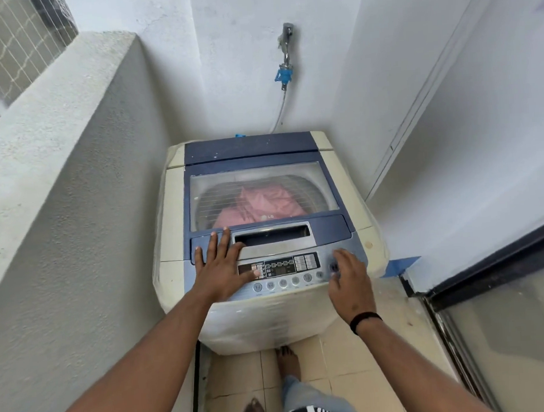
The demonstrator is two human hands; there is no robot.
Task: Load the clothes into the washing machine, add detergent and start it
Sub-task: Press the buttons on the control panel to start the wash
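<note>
Between grey wall (58, 185) and glass door (506, 319), left hand (220, 268) lies flat on washing machine (270, 316); right hand (350, 280) fingers curl over its panel.

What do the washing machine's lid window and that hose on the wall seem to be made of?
The lid window looks like clear plastic or glass, scuffed and hazy; pink clothes show through it. The hose looks like flexible grey plastic or rubber, since it curves down from the metal tap.
</note>
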